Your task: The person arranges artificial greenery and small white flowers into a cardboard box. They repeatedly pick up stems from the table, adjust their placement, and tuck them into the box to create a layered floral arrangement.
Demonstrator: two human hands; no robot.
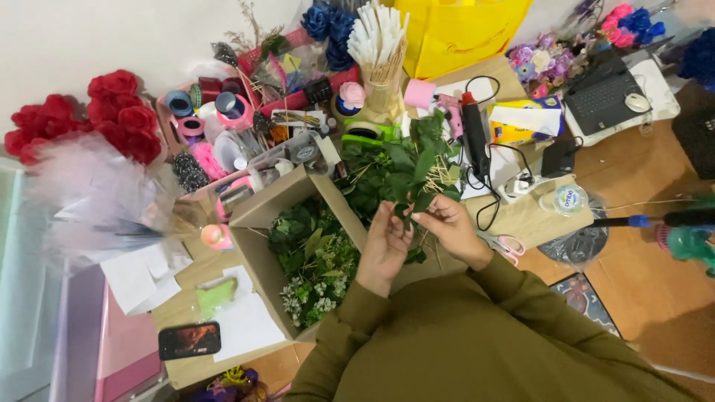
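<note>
Sprig (414, 195) of green leaves is pinched at its stem between left hand (385, 242) and right hand (449, 225), above the table's near edge beside the box (257, 216); stem work seemingly underway, firm grip needed next.

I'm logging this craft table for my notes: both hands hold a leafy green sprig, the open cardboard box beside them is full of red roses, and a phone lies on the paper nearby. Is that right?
Not quite. The head view shows the cardboard box filled with green leaves and small white blossoms; the red roses lie outside it by the wall. The rest stands: left hand and right hand hold the leafy green sprig, and the phone lies on the paper nearby.
</note>
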